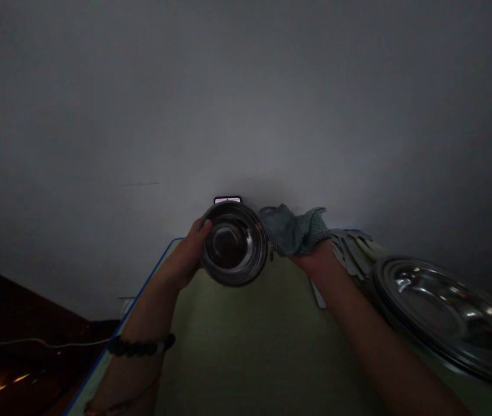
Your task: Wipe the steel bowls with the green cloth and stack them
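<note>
My left hand (189, 254) grips a round stainless steel bowl (234, 245) by its left side, thumb over the rim. The bowl is tilted so that its shiny inside faces me, held above the table. A grey-green cloth (291, 231) covers most of my right hand (313, 257), which holds it close to the bowl's right rim. The fingers under the cloth are hidden, and I cannot tell whether the cloth touches the bowl. Behind the bowl, the top of a phone (227, 200) with a lit screen shows.
A pale green table (246, 352) with a blue edge stands against a grey wall (246, 104). At the right lie stacked steel divided trays (428, 306), beside light-coloured utensils (354, 251). A flat pale object (317, 294) is partly behind my right forearm. A white cable (42, 344) runs at the left.
</note>
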`<action>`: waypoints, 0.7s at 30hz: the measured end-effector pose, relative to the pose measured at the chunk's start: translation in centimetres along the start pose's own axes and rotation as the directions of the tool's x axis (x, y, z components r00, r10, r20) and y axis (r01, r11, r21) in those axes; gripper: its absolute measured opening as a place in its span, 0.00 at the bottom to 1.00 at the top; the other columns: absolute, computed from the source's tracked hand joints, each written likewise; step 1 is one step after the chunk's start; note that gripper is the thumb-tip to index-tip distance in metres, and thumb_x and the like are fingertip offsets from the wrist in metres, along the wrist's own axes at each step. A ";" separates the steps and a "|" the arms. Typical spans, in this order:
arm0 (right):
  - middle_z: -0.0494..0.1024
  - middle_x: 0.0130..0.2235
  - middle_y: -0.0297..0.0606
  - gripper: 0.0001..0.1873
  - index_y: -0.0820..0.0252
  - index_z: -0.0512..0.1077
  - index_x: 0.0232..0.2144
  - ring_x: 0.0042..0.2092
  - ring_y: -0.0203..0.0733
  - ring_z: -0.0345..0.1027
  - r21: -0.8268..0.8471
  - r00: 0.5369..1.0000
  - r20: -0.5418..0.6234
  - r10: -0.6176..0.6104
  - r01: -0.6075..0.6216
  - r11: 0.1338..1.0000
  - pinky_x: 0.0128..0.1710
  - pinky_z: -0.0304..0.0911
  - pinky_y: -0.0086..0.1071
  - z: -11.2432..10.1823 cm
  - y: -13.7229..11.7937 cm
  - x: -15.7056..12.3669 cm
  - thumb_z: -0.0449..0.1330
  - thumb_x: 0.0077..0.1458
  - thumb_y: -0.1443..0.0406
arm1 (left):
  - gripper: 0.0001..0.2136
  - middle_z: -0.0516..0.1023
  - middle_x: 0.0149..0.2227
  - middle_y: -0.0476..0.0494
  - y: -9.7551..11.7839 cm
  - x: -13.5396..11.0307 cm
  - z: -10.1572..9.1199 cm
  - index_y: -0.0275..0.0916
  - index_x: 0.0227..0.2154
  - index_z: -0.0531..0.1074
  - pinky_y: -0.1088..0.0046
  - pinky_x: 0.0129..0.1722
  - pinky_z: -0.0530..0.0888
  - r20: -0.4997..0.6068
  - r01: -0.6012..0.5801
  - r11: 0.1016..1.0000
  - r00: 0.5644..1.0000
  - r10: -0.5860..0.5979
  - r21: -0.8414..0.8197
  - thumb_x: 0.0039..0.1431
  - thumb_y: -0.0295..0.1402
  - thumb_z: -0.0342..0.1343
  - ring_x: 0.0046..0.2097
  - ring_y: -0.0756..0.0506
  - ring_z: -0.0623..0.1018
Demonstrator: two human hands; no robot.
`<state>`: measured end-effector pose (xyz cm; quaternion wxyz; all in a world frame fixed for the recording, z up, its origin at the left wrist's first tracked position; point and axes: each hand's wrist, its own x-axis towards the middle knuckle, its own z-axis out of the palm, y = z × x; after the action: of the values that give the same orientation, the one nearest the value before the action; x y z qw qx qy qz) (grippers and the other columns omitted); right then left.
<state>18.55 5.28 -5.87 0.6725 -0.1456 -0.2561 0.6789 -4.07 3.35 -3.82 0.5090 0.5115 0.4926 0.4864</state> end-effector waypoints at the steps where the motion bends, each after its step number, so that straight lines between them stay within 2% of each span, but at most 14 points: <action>1: 0.80 0.31 0.40 0.25 0.59 0.74 0.34 0.45 0.43 0.74 0.023 0.998 -0.060 0.026 -0.025 0.999 0.49 0.67 0.45 0.1 -0.3 0.0 0.39 0.63 0.58 | 0.24 0.77 0.46 0.41 -0.1 0.0 0.0 0.45 0.55 0.64 0.76 0.27 0.73 0.004 0.000 1.000 1.000 0.000 -0.002 0.58 0.49 0.53 0.37 0.45 0.78; 4: 0.79 0.28 0.37 0.25 0.57 0.73 0.30 0.41 0.42 0.75 0.049 0.980 -0.200 0.014 -0.004 0.999 0.47 0.69 0.43 0.4 -0.9 0.3 0.37 0.62 0.59 | 0.26 0.76 0.48 0.37 -0.3 0.0 0.2 0.44 0.55 0.65 0.71 0.28 0.74 -0.007 0.047 0.999 0.999 -0.047 0.006 0.58 0.52 0.50 0.41 0.41 0.78; 6: 0.79 0.30 0.36 0.25 0.56 0.73 0.31 0.43 0.42 0.74 -0.086 0.973 -0.196 -0.120 0.105 0.991 0.48 0.68 0.43 0.5 -0.7 0.6 0.39 0.62 0.55 | 0.28 0.76 0.50 0.36 -0.5 -0.1 0.9 0.45 0.55 0.65 0.70 0.28 0.75 0.000 0.079 0.997 0.997 -0.079 0.021 0.57 0.54 0.49 0.43 0.39 0.78; 7: 0.79 0.34 0.36 0.26 0.56 0.73 0.34 0.46 0.42 0.73 -0.244 0.964 -0.160 -0.212 0.169 0.955 0.49 0.67 0.43 0.6 -0.2 0.5 0.38 0.62 0.53 | 0.28 0.76 0.49 0.36 -0.6 -0.1 1.4 0.45 0.56 0.65 0.70 0.28 0.75 0.015 0.087 0.996 0.996 -0.088 0.020 0.57 0.55 0.48 0.43 0.39 0.78; 8: 0.79 0.38 0.37 0.27 0.55 0.73 0.38 0.50 0.42 0.71 -0.437 0.951 -0.097 -0.292 0.223 0.872 0.52 0.65 0.44 0.7 0.5 0.4 0.37 0.61 0.50 | 0.28 0.77 0.49 0.37 -0.6 -0.2 2.0 0.45 0.56 0.65 0.69 0.29 0.75 0.036 0.095 0.995 0.995 -0.095 0.008 0.57 0.55 0.49 0.43 0.39 0.78; 9: 0.78 0.43 0.39 0.28 0.54 0.72 0.41 0.54 0.43 0.67 -0.615 0.939 -0.018 -0.344 0.261 0.744 0.55 0.62 0.46 0.8 1.4 0.0 0.38 0.61 0.49 | 0.28 0.78 0.48 0.37 -0.6 -0.4 2.6 0.45 0.55 0.66 0.69 0.30 0.75 0.065 0.109 0.994 0.992 -0.108 -0.015 0.57 0.55 0.49 0.43 0.39 0.78; 10: 0.75 0.48 0.40 0.28 0.53 0.71 0.45 0.58 0.43 0.63 -0.790 0.930 0.092 -0.355 0.285 0.543 0.58 0.58 0.48 1.0 2.3 -0.4 0.37 0.61 0.49 | 0.28 0.79 0.47 0.37 -0.5 -0.5 3.1 0.44 0.54 0.67 0.68 0.31 0.75 0.094 0.134 0.990 0.987 -0.129 -0.046 0.57 0.55 0.50 0.43 0.40 0.79; 11: 0.73 0.52 0.42 0.24 0.53 0.71 0.46 0.61 0.46 0.58 -0.846 0.935 0.149 -0.322 0.289 0.448 0.61 0.52 0.49 1.3 3.2 -1.0 0.44 0.60 0.49 | 0.28 0.80 0.45 0.37 -0.3 -0.7 3.6 0.42 0.53 0.69 0.68 0.33 0.76 0.112 0.162 0.984 0.982 -0.153 -0.076 0.56 0.55 0.50 0.43 0.40 0.79; 12: 0.70 0.55 0.44 0.22 0.54 0.71 0.47 0.63 0.48 0.54 -0.871 0.938 0.179 -0.298 0.292 0.395 0.63 0.47 0.49 1.6 4.0 -1.7 0.50 0.57 0.51 | 0.27 0.80 0.44 0.37 -0.2 -0.8 4.1 0.40 0.52 0.71 0.68 0.35 0.76 0.122 0.185 0.977 0.977 -0.172 -0.103 0.56 0.55 0.50 0.43 0.40 0.79; 13: 0.66 0.59 0.48 0.24 0.58 0.69 0.50 0.64 0.50 0.51 -0.907 0.943 0.215 -0.253 0.289 0.306 0.65 0.42 0.50 2.0 4.7 -2.3 0.52 0.56 0.53 | 0.27 0.81 0.43 0.37 0.0 -1.0 4.4 0.39 0.50 0.72 0.68 0.38 0.76 0.125 0.200 0.972 0.975 -0.185 -0.124 0.57 0.54 0.50 0.43 0.40 0.79; 16: 0.51 0.66 0.54 0.32 0.70 0.56 0.62 0.68 0.53 0.40 -0.958 0.957 0.286 -0.045 0.285 -0.037 0.66 0.34 0.53 3.1 5.3 -3.7 0.48 0.59 0.58 | 0.27 0.81 0.44 0.36 0.5 -1.5 4.8 0.37 0.48 0.73 0.66 0.43 0.75 0.121 0.201 0.968 0.975 -0.184 -0.150 0.57 0.54 0.49 0.47 0.40 0.78; 17: 0.48 0.67 0.55 0.33 0.72 0.51 0.64 0.69 0.53 0.36 -0.951 0.958 0.287 0.012 0.286 -0.116 0.66 0.32 0.54 3.3 5.2 -3.9 0.46 0.60 0.59 | 0.27 0.80 0.45 0.36 0.6 -1.6 4.9 0.37 0.48 0.73 0.65 0.44 0.75 0.128 0.191 0.970 0.977 -0.172 -0.151 0.57 0.54 0.49 0.49 0.39 0.77; 19: 0.41 0.69 0.54 0.34 0.75 0.43 0.65 0.69 0.52 0.29 -0.946 0.960 0.265 0.092 0.277 -0.168 0.66 0.30 0.55 3.5 4.8 -4.1 0.42 0.62 0.61 | 0.27 0.79 0.48 0.37 0.5 -1.7 5.2 0.39 0.49 0.72 0.63 0.48 0.74 0.135 0.132 0.981 0.984 -0.113 -0.143 0.58 0.54 0.48 0.52 0.38 0.75; 21: 0.33 0.69 0.57 0.35 0.79 0.37 0.66 0.69 0.54 0.24 -0.945 0.953 0.254 0.167 0.281 -0.168 0.65 0.30 0.57 3.5 4.4 -4.0 0.40 0.62 0.62 | 0.26 0.77 0.51 0.39 0.2 -1.8 5.7 0.41 0.52 0.70 0.61 0.52 0.71 0.116 0.013 0.991 0.993 0.003 -0.132 0.59 0.53 0.48 0.57 0.38 0.71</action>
<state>13.24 0.94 -5.97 0.3045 -0.4932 -0.7842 0.2215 1.53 1.36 -3.63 0.5709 0.5026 0.4300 0.4864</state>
